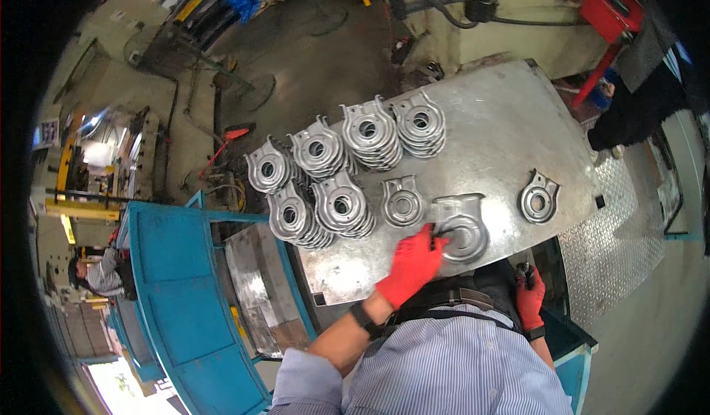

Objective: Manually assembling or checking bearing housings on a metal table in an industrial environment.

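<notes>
My left hand, in a red glove with dark fingertips, is closed on the near left edge of a stamped metal bracket. That bracket is round with a flat tab and looks smeared by motion over the steel table. Just left of it lies a single bracket of like shape. My right hand, also gloved in red, is low by the table's near edge with its fingers curled. Something small and dark shows at those fingers, too unclear to name. Another bracket with an open centre lies at the right.
Several stacks of brackets fill the table's left part. A blue metal frame stands at the left. Tread-plate flooring lies to the right. A red stand rises far right, and another person is far left.
</notes>
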Demonstrator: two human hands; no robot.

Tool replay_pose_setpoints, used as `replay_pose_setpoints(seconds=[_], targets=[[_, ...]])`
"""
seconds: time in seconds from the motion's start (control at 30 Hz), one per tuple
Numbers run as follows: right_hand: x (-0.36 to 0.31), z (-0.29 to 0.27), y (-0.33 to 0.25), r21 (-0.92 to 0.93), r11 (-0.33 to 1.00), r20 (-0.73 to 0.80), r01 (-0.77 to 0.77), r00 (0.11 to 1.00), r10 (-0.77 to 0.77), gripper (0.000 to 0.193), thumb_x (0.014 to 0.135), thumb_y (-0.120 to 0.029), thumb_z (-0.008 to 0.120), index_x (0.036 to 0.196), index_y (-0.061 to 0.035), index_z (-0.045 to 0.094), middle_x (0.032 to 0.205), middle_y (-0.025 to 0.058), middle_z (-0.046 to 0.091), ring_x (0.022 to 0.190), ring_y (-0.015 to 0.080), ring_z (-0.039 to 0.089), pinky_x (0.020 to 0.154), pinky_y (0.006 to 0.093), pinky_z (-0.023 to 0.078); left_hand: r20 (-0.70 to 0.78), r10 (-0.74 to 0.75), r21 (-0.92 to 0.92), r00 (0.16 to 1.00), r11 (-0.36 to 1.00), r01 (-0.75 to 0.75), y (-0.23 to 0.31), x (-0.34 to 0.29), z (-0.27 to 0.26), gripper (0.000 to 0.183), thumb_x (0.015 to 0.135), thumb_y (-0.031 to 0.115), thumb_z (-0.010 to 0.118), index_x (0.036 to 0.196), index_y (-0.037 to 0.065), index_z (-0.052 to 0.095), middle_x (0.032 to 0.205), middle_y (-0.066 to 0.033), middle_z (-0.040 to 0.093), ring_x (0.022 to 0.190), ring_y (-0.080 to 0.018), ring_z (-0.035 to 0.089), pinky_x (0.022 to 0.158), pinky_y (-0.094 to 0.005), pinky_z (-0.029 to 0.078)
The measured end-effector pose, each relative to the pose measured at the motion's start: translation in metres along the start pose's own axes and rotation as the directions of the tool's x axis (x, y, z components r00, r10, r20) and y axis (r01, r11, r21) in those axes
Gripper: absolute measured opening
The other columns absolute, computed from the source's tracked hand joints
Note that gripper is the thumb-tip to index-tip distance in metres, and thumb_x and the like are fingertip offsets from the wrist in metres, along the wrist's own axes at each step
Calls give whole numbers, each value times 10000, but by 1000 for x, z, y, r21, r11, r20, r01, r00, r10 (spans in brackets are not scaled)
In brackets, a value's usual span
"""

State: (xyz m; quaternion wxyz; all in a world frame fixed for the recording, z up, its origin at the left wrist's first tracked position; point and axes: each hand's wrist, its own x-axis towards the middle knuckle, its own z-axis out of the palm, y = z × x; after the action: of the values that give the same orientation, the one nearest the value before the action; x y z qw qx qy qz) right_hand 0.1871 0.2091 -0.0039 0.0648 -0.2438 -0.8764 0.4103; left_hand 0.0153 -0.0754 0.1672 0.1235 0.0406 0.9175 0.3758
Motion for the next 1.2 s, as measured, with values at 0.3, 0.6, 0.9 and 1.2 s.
replay_pose_setpoints(seconds=[0.3, 0.6, 0.9, 1.2], targets=[[11, 7, -17, 73, 993, 40, 92, 995, -96, 269, 852, -105, 629, 1091, 11, 591, 950, 119, 660, 886, 168, 609, 797, 306, 466, -550, 52, 362, 834, 914, 181, -109, -7, -134, 366, 849, 299, 588, 1081, 16, 601, 769, -215, 621, 721, -404, 602, 624, -458, 465], [15, 9, -21, 51, 997, 48, 54, 997, -57, 288, 819, -43, 610, 1101, 9, 584, 959, 133, 661, 909, 216, 625, 816, 324, 467, -436, -49, 451, 899, 852, 265, -113, 21, -141, 442, 874, 345, 548, 1180, 26, 558, 850, -216, 648, 773, -372, 623, 694, -457, 481], [4, 4, -28, -56, 996, 43, 66, 997, -64, 355, 777, -11, 620, 1128, 5, 571, 963, 169, 651, 921, 244, 627, 822, 336, 463, -450, -80, 425, 890, 857, 292, -107, 24, -145, 377, 879, 295, 540, 1152, 38, 583, 891, -207, 653, 822, -362, 625, 733, -442, 479], [4, -3, -25, 96, 993, -10, -70, 997, 71, 376, 765, -81, 659, 1127, -22, 575, 1032, 197, 633, 989, 334, 609, 856, 383, 468, -431, -82, 539, 898, 775, 330, -78, 25, -149, 412, 859, 310, 557, 1174, 45, 569, 865, -194, 652, 791, -350, 631, 703, -450, 483]])
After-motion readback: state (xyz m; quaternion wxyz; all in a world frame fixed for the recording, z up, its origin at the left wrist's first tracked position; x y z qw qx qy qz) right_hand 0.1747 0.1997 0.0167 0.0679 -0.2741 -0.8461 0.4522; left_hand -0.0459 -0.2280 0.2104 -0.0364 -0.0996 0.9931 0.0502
